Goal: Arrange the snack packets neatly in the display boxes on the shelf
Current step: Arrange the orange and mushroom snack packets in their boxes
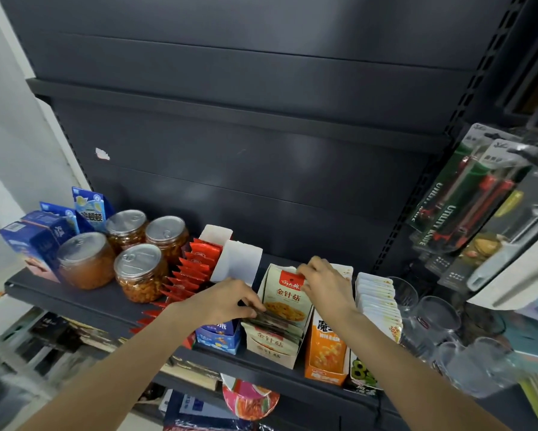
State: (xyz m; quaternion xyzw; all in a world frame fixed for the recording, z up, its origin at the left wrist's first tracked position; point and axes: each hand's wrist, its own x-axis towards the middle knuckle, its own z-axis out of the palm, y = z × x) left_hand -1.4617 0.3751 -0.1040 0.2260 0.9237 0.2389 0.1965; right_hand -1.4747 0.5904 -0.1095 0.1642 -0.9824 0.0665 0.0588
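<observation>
Fingers of the right hand (323, 283) curl down over the top edge of a cream packet (287, 298), thumb and fingertips pinching its red label so it stands upright at the back of the cream box (275, 349). Left hand (227, 301) reaches in from the other side; its fingers are bent and nipped together on the tops of the packets packed in front, pressing them toward the box's near end. Neither hand is spread wide; both are closed on packets.

That box sits near the middle of the dark shelf (74, 301), touching an orange box (325, 353) on its right. Left of it stands a blue box (219, 339), partly under the left wrist, then a slanting row of red packets (188, 276). Right of the orange box is a row of white packets (378, 301), with clear glasses (437, 318) beside them. Four jars (141, 272) with silver lids stand at the shelf's left, and packaged utility knives (460, 194) hang on the far right.
</observation>
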